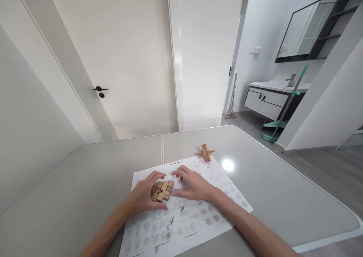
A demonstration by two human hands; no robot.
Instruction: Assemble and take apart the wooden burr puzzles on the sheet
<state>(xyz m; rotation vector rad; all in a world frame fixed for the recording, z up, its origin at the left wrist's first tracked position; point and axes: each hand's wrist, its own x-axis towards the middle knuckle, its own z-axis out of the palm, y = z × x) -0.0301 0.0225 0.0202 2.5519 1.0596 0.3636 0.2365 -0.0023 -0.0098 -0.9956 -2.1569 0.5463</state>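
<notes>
A light wooden interlocking block puzzle (162,191) rests over the printed sheet (195,223), its short bars fitted together. My left hand (144,192) curves round its left side, thumb along the near edge and fingers at the far edge. Just to the right of the puzzle is my right hand (193,183), thumb and fingers apart with nothing between them. Small drawings of block shapes cover the sheet. A second, reddish wooden cross-shaped puzzle (206,153) stands at the sheet's far right edge, away from both hands.
The grey table (85,185) has a seam and a rounded far right corner. Behind it is a white door (127,53) with a black handle. At the right stand a sink cabinet (265,100), a mop (233,98) and a green dustpan (270,136).
</notes>
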